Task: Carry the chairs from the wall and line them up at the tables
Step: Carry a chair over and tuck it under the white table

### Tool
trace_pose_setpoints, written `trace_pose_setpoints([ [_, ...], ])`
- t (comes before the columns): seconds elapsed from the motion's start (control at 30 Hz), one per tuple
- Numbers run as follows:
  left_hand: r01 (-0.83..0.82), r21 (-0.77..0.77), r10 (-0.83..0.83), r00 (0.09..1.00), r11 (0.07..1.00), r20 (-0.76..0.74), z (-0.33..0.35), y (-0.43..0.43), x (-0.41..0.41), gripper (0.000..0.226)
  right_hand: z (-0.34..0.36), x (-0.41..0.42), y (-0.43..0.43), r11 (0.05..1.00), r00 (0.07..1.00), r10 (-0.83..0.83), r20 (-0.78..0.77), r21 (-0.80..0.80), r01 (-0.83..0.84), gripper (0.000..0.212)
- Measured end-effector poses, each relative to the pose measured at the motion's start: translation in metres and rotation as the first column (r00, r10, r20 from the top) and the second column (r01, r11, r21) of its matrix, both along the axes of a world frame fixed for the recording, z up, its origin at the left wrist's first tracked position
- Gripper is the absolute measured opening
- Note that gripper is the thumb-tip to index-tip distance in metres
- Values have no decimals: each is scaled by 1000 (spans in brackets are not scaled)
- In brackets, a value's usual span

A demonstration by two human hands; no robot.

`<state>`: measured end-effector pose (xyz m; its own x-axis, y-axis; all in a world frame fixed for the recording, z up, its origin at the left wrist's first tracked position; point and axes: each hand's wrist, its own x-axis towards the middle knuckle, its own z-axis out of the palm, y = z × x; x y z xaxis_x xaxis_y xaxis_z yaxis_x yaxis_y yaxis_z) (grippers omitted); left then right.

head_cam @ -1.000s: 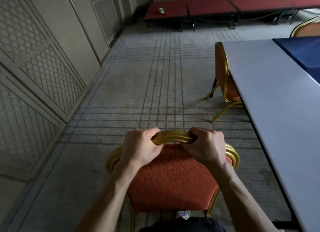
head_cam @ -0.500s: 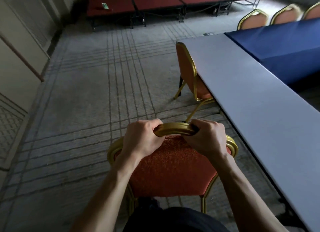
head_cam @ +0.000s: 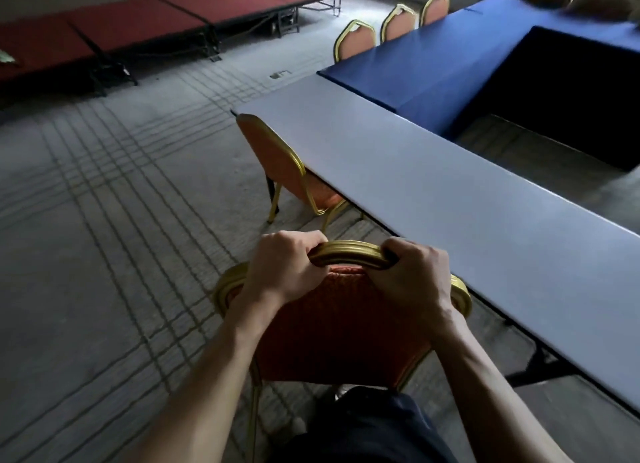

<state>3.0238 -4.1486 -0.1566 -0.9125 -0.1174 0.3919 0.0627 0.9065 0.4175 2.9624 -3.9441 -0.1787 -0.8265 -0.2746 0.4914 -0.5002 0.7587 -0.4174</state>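
While left hand [head_cam: 284, 267] and right hand [head_cam: 412, 277] grasp its top rail, the chair [head_cam: 341, 334] faces away.

Seen from above, the left hand [head_cam: 280, 268] and the right hand [head_cam: 412, 282] grip the top rail of the near chair [head_cam: 332, 331] in the foreground, one on either side of the rail's middle. A long tabletop [head_cam: 450, 199] runs along this chair's right side. Ahead, a second chair [head_cam: 287, 171] stands at the tabletop's far left corner, its seat tucked under the edge. Beyond, a farther tabletop [head_cam: 433, 57] meets the first at an angle, with three chairs [head_cam: 398, 22] in a row on its left side. Low platforms [head_cam: 138, 22] line the back of the floor [head_cam: 104, 220], upper left.
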Motion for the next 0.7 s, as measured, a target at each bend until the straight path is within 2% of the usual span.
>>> trace_pose_setpoints([
  [0.27, 166, 23, -168, 983, 986, 69, -9, -17, -120, 4, -16, -89, -8, 987, 983, -162, 86, 12, 161, 26],
  [0.4, 233, 65, -240, 964, 970, 118, -15, -16, -170, 5, -25, -127, -4, 981, 978, -191, 85, 35, 189, 31],
  [0.7, 353, 93, -363, 921, 931, 142, -27, -11, -263, 15, -34, -190, 0, 948, 944, -318, 94, 36, 316, 26],
])
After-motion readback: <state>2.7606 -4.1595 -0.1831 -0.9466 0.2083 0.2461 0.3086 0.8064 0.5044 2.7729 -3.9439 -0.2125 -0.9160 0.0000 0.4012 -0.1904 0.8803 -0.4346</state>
